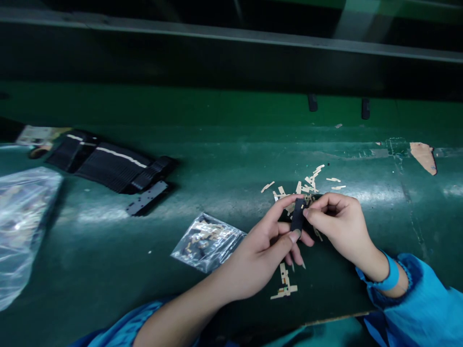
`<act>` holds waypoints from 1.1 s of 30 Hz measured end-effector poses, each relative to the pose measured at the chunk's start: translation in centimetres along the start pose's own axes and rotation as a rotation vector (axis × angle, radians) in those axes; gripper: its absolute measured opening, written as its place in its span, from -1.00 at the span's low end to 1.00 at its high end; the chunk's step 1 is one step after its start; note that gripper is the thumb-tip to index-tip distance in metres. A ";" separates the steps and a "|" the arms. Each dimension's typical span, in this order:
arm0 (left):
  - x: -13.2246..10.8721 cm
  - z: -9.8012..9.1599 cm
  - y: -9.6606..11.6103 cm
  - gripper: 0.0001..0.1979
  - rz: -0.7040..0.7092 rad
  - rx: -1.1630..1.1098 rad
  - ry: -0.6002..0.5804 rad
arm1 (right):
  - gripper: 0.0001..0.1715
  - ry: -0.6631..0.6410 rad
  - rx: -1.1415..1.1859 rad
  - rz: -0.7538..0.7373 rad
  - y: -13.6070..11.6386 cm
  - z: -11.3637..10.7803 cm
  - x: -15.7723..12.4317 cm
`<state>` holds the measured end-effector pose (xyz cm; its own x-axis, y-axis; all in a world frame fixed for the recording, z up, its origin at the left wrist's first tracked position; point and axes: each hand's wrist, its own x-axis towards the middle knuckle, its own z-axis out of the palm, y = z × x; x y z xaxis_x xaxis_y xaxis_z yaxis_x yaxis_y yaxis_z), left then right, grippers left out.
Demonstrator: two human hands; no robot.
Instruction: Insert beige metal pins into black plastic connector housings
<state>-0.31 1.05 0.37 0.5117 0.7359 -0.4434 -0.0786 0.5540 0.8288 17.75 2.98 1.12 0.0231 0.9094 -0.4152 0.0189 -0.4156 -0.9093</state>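
Observation:
My left hand (265, 250) pinches a small flat black piece (297, 215) upright between thumb and fingers, above the green work surface (224, 168). My right hand (338, 222) meets it from the right, with fingertips closed on the piece's upper edge. Several small tan paper scraps (311, 182) lie scattered just beyond the hands, and a tan strip (285, 282) lies under my left hand. Both sleeves are blue, and a blue band sits on the right wrist.
A small clear bag (208, 241) of parts lies left of my hands. A row of stacked black pieces (108, 164) with one loose black plate (146, 198) lies farther left. A large clear plastic bag (21, 226) is at the left edge. Torn tape (423, 156) marks the right.

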 end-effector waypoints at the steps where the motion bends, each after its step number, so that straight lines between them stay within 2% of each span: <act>1: 0.0 0.0 0.0 -0.42 0.000 0.003 0.001 | -0.88 -0.001 -0.001 -0.001 0.0 0.0 0.0; 17: -0.3 -0.1 0.1 -0.43 0.004 0.013 -0.006 | -0.87 0.003 -0.017 -0.013 0.5 -0.1 0.0; 20: -0.4 0.0 0.1 -0.43 0.007 0.017 0.006 | -0.94 0.025 -0.114 -0.081 0.6 -0.4 0.0; 24: -0.3 0.0 -0.1 -0.45 0.020 0.018 0.003 | -0.86 0.078 -0.196 -0.199 0.3 -0.9 0.2; 28: -0.2 0.0 -0.4 -0.45 0.044 0.074 -0.010 | -0.93 0.015 -0.180 -0.194 0.1 -1.1 0.3; 33: -0.3 0.0 -0.8 -0.45 0.087 0.215 0.017 | -0.94 0.043 -0.214 -0.241 0.0 -0.9 0.1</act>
<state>-0.44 0.42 -0.17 0.4965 0.7845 -0.3716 0.0636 0.3941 0.9169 18.67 3.04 1.14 0.0347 0.9825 -0.1829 0.2384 -0.1858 -0.9532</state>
